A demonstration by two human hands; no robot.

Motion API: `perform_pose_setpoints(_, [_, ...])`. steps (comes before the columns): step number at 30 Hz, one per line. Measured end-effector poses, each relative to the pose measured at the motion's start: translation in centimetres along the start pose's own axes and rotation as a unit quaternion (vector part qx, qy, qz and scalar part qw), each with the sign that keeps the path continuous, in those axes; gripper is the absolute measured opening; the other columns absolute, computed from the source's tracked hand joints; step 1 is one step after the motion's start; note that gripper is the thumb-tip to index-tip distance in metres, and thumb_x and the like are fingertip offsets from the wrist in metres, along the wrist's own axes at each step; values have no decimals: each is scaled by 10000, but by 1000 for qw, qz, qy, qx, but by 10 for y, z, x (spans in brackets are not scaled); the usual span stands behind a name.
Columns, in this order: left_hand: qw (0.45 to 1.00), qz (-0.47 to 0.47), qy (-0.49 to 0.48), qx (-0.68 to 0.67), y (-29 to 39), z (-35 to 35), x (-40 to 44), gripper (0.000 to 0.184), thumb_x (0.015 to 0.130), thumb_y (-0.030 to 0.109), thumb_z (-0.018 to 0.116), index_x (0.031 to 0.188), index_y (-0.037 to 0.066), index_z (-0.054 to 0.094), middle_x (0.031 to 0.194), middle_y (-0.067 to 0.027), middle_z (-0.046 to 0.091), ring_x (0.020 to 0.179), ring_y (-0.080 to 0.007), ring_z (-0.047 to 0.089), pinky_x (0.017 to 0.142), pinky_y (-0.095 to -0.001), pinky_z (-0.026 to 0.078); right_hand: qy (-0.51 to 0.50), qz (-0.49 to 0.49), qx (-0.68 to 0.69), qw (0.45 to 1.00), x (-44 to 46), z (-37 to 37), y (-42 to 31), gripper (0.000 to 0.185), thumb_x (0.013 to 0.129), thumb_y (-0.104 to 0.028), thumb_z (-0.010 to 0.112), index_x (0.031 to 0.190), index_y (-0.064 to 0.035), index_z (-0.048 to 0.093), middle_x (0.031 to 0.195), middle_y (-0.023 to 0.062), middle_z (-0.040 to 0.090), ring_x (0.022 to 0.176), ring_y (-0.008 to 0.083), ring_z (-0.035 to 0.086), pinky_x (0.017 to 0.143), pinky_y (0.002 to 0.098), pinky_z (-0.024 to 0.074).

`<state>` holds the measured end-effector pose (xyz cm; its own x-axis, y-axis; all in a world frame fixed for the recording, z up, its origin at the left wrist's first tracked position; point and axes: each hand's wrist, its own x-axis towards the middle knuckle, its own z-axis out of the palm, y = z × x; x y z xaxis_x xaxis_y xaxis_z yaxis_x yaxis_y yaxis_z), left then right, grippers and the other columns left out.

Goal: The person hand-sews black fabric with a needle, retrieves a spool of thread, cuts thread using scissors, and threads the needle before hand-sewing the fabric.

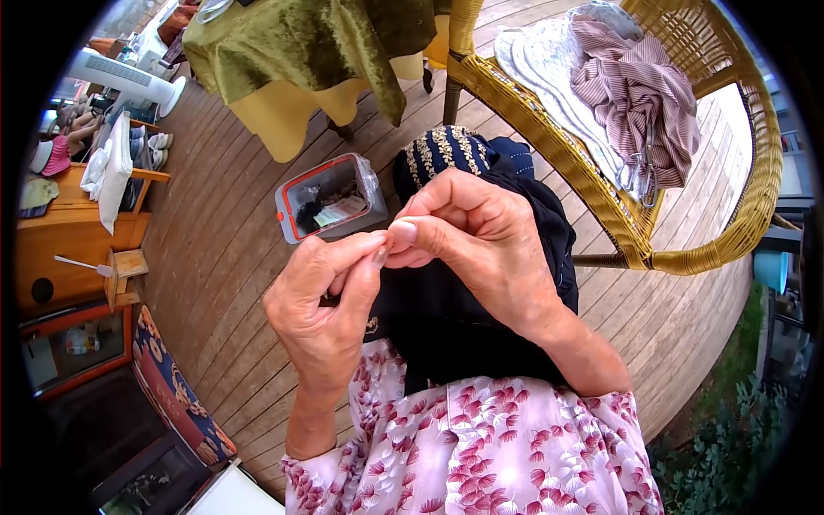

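Observation:
My left hand [322,300] and my right hand [481,245] meet in front of my chest, fingertips touching. Thumb and forefinger of each are pinched together. Whatever lies between the fingertips is too small to make out. Below the hands, black cloth [446,318] covers my lap. Dark blue fabric with gold floral stripes [446,150] lies just beyond my right hand. On the floor past the fingertips stands a grey plastic bin [330,227] with an orange rim, holding a black tuft and some wrappers or scraps.
A yellow wicker chair [721,253] at right bears a white quilted cloth [549,81] and a striped pinkish garment [631,86]. A table with a green velvet cloth [292,51] stands ahead. Along the left are a wooden cabinet [86,232], a white fan [129,77] and a patterned mat [176,386].

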<state>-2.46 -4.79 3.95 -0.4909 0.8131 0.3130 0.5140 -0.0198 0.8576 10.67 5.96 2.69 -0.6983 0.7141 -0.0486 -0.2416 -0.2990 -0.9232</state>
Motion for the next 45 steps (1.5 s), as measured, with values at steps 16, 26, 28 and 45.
perform_pose_setpoints(16, [999, -30, -11, -9, -2, -6, -1, 160, 823, -48, 723, 964, 25, 750, 759, 9, 609, 617, -32, 437, 538, -201, 349, -18, 19, 12, 1000, 2, -3, 2, 112, 960, -76, 641, 954, 36, 633, 887, 82, 691, 820, 124, 692, 744, 244, 594])
perform_pose_setpoints(26, [994, -76, -6, -81, -2, -4, 1, 53, 884, 10, 709, 935, 7, 724, 780, 43, 588, 617, 2, 428, 543, -171, 327, -33, 60, 79, 995, 5, -5, 4, 154, 953, -131, 656, 960, 21, 630, 904, 107, 703, 790, 155, 705, 725, 275, 604])
perform_pose_setpoints(28, [994, -76, -6, -75, -4, -6, 0, 53, 885, 10, 709, 937, 7, 719, 764, 51, 569, 616, 3, 421, 541, -173, 320, -35, 66, 76, 994, 5, -5, 3, 159, 951, -147, 662, 958, 9, 633, 907, 107, 705, 780, 151, 704, 709, 273, 602])
perform_pose_setpoints(45, [978, -152, -41, -140, 1, -6, -1, 108, 867, -44, 682, 970, -15, 695, 694, 83, 444, 603, 9, 367, 531, -175, 290, -25, 92, 84, 992, 5, -5, 6, 169, 914, -182, 716, 919, -16, 684, 812, 8, 653, 695, 63, 597, 552, 212, 502])
